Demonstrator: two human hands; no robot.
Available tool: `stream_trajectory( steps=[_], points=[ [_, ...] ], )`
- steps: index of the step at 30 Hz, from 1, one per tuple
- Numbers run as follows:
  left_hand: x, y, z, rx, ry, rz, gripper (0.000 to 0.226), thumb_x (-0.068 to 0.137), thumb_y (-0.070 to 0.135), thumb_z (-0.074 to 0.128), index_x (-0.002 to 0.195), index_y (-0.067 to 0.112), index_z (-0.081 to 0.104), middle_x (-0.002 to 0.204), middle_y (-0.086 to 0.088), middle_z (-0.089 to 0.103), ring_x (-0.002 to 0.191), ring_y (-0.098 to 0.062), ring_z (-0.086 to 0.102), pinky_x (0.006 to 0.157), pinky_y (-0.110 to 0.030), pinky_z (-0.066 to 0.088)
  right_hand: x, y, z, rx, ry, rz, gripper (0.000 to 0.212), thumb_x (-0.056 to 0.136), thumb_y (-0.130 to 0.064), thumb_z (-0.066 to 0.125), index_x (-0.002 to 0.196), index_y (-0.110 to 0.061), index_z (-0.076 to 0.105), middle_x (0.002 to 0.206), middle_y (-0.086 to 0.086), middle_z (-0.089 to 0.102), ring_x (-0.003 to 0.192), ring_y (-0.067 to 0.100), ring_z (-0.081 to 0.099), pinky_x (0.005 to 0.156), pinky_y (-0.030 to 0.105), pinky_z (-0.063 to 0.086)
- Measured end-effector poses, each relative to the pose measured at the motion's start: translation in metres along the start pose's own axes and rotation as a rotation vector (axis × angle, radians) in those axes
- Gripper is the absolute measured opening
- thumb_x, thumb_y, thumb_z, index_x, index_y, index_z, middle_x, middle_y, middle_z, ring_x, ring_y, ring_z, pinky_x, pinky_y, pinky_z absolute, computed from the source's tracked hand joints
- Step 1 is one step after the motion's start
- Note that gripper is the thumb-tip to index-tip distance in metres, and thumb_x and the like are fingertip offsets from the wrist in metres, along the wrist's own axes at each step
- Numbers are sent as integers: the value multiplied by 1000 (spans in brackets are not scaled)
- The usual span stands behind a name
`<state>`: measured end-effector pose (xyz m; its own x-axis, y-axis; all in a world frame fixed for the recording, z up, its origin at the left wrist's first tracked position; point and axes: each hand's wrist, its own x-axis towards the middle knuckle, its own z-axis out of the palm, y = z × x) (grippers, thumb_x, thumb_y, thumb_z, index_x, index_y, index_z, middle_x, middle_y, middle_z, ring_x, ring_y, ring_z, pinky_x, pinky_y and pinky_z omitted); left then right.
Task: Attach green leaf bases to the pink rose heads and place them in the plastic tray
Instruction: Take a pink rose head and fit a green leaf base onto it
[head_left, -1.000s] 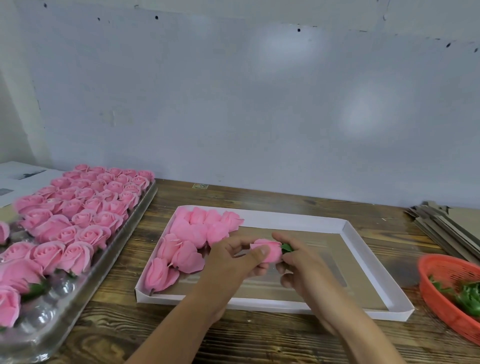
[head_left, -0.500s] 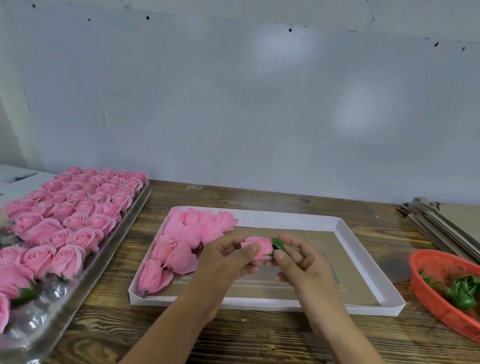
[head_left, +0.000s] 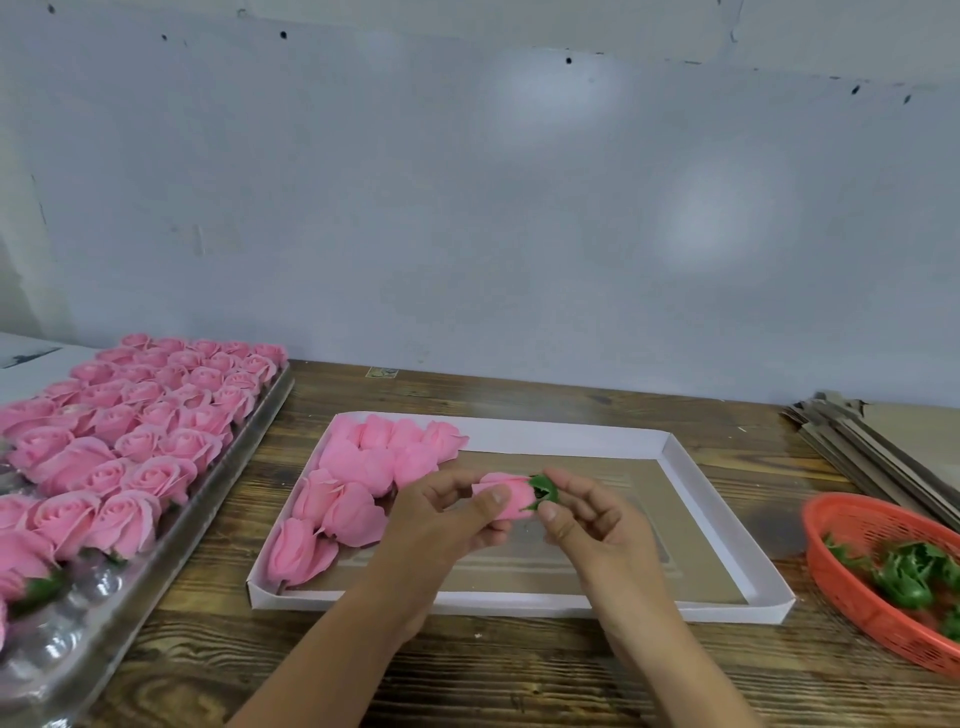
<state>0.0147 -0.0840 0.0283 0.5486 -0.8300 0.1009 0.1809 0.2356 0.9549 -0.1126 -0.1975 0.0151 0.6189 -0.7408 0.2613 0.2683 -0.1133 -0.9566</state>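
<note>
Between the two hands, over the white cardboard tray (head_left: 675, 457), the soft pink rose head (head_left: 506, 493) lies sideways in the left hand's (head_left: 441, 519) pinch, its base end facing the right hand (head_left: 587, 514), which pinches the serrated green leaf base (head_left: 543, 489) there (apparently seating it).

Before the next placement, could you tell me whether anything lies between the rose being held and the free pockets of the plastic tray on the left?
Nothing visible does. The rose head, held in the left hand with the right hand at its leaf base, sits over the white box; only bare table separates it from the plastic tray.
</note>
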Motion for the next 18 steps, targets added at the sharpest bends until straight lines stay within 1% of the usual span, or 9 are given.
stream_trajectory(
  steps=[1,4,7,9,12,15,18],
  points=[
    [0,0,0,1,0,-2,32,73,33,78,101,19,80,102,-16,76,84,-19,71,76,-26,58,0,0,0,13,11,3,31,81,-6,70,111,-14,69,98,2,77,86,8,70,69,16,53],
    [1,-1,0,-13,7,-9,30,74,30,77,102,18,80,102,-16,76,83,-19,70,76,-27,58,-1,0,1,31,25,13,36,76,-14,71,111,-14,69,96,3,77,84,8,71,68,17,53],
    [1,-1,-1,-32,5,0,30,74,31,77,101,20,80,102,-16,76,82,-17,69,77,-27,58,-2,-1,1,25,19,19,31,81,-5,69,112,-12,69,95,2,78,81,6,70,68,17,54],
    [1,-1,-1,-23,6,10,31,73,33,77,101,20,80,102,-16,76,82,-18,69,77,-28,59,-2,-1,1,18,16,18,31,83,-1,69,112,-12,69,96,2,78,84,6,71,69,17,54],
    [2,-2,-1,-16,14,13,31,73,33,77,101,21,80,101,-15,76,82,-17,70,79,-28,59,-3,-3,1,11,14,12,32,83,2,68,111,-13,70,95,0,78,81,5,70,70,17,54],
    [2,-4,-1,-17,31,10,27,76,30,75,100,21,81,100,-16,76,81,-17,69,78,-28,59,-4,-5,2,5,18,13,31,84,4,68,108,-15,71,86,-3,78,73,2,68,68,15,53],
    [3,-3,0,-30,34,15,25,75,29,75,98,20,81,97,-15,77,78,-16,68,77,-27,60,-5,-6,3,13,22,17,30,85,4,67,106,-17,71,89,-3,78,74,2,69,68,15,53]
  ],
)
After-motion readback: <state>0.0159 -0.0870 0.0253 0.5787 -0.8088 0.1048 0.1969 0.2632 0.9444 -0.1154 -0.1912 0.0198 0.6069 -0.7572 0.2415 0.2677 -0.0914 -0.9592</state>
